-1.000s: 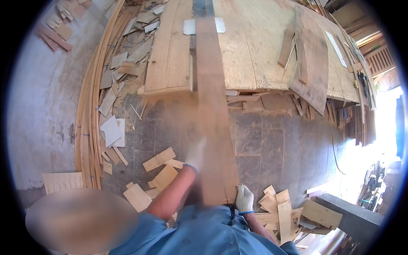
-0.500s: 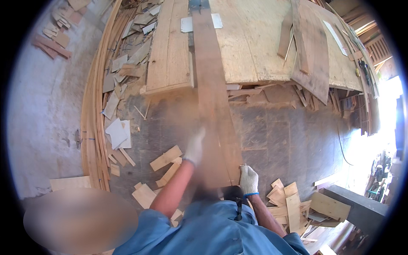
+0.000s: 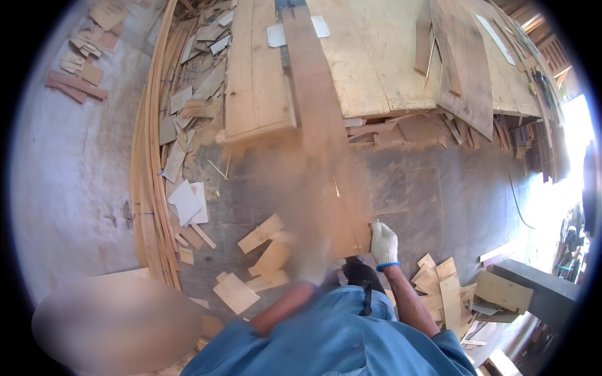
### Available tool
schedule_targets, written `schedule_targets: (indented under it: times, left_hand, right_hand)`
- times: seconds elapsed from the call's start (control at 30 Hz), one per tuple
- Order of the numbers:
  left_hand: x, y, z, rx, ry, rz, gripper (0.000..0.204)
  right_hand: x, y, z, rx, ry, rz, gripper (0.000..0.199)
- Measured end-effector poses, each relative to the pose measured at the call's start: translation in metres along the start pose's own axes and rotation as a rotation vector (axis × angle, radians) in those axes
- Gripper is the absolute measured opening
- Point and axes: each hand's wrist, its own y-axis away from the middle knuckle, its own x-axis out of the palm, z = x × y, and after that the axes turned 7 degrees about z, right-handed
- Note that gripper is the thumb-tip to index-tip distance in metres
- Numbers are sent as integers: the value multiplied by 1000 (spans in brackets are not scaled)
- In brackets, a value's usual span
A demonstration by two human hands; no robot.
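A long brown plank [image 3: 316, 119] runs from the workbench [image 3: 376, 69] at the top down to my body. My right hand [image 3: 384, 243], in a white glove with a blue cuff, grips the plank's right edge close to its near end. My left hand [image 3: 308, 262] is a pale motion blur at the plank's left edge near the same end and seems closed on it. A haze of sawdust hangs over the middle of the plank. My blue sleeves fill the lower edge.
Pale boards [image 3: 257, 75] lie on the bench left of the plank. Bent thin strips [image 3: 147, 188] curve along the floor at left. Offcuts [image 3: 260, 233] litter the floor near my left hand, and more scraps [image 3: 448, 288] are stacked at right. A dark bench [image 3: 533, 282] stands lower right.
My left hand has come back toward my body along the plank's left edge. My right hand has shifted forward along the right edge. The plank's near end is closer to me.
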Motion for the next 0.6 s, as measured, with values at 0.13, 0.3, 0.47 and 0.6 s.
schedule_targets:
  times: [0.13,0.3,0.47,0.6]
  left_hand:
    - [-17,7,-76,-152,529,-82,47]
    - [-27,-16,-78,-137,506,-99,47]
    - [-32,-45,-67,-17,599,-149,41]
    - [-40,-57,-88,-14,542,-141,43]
  right_hand:
    - [-4,-25,14,-29,53,-46,21]
    - [-11,-54,21,11,20,-30,37]
    - [-12,-78,34,-2,-40,-68,40]
    - [-18,-99,38,38,-69,-55,46]
